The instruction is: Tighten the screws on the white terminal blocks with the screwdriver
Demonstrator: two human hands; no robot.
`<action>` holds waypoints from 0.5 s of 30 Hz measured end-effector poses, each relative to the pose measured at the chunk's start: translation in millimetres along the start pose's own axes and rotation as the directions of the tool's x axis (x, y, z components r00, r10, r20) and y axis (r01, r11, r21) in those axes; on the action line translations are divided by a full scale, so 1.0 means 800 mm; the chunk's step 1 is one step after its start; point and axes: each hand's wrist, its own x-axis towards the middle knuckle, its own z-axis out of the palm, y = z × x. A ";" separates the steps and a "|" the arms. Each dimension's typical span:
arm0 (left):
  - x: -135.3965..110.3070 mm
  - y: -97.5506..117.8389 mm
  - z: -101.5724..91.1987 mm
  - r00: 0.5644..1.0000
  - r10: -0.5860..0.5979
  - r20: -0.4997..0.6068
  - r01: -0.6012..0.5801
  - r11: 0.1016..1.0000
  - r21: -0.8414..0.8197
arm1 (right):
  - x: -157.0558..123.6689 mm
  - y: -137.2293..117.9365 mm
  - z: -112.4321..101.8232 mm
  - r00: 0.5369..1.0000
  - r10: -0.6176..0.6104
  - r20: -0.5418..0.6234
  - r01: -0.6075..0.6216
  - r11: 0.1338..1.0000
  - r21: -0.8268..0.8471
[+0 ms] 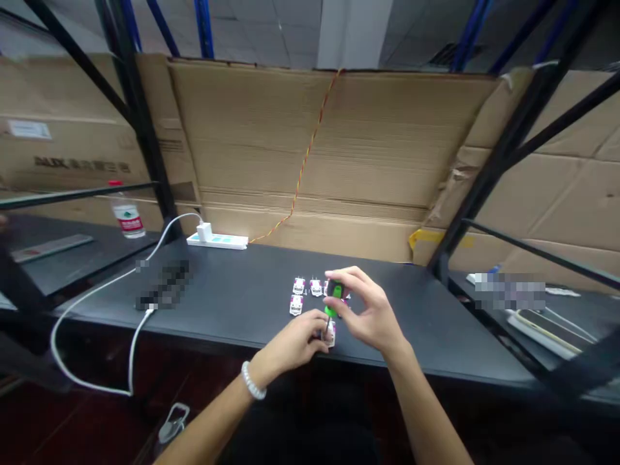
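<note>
My right hand (364, 310) grips the black and green handle of a small screwdriver (333, 298), held upright with its tip pointing down. Under the tip sits a small white and pink part (330, 333), pinched by the fingers of my left hand (293, 343) near the front edge of the dark table (232, 303). A beaded bracelet (252, 381) is on my left wrist. Several more white and pink parts (299, 294) lie in a loose cluster just behind my hands.
A white power strip (217, 240) with a plugged charger lies at the back left, its white cable (92, 297) looping off the table's front. A water bottle (126, 212) stands on the left shelf. Cardboard sheets (339, 148) back the table. Black rack posts flank both sides.
</note>
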 end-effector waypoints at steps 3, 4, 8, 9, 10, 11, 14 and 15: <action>-0.001 0.003 -0.004 1.000 0.015 0.016 -0.015 1.000 0.015 | -0.002 0.004 -0.001 1.000 -0.010 -0.026 0.009 0.999 -0.035; -0.001 0.003 -0.004 1.000 0.015 0.013 -0.016 1.000 0.017 | -0.003 0.006 -0.001 0.999 -0.014 -0.039 0.012 0.999 -0.048; 0.001 0.003 -0.003 1.000 0.021 0.000 -0.021 1.000 0.004 | -0.005 0.011 0.004 0.993 -0.035 -0.108 0.023 0.994 -0.110; 0.001 0.003 -0.003 1.000 0.017 -0.004 -0.017 1.000 0.004 | -0.005 0.012 0.005 0.991 -0.045 -0.122 0.030 0.991 -0.128; 0.001 0.003 -0.003 1.000 0.012 -0.006 -0.012 1.000 0.002 | -0.005 0.012 0.007 0.989 -0.055 -0.135 0.035 0.989 -0.144; 0.001 0.003 -0.002 1.000 0.004 -0.008 -0.004 1.000 -0.001 | -0.006 0.012 0.009 0.988 -0.063 -0.143 0.041 0.987 -0.155; 0.001 0.002 -0.001 1.000 -0.017 -0.008 0.017 1.000 -0.007 | -0.010 0.011 0.009 0.994 -0.023 -0.110 0.014 0.996 -0.083; 0.001 0.001 -0.001 1.000 -0.018 -0.003 0.018 1.000 -0.006 | -0.013 0.012 0.007 0.998 0.010 -0.069 -0.011 1.000 -0.014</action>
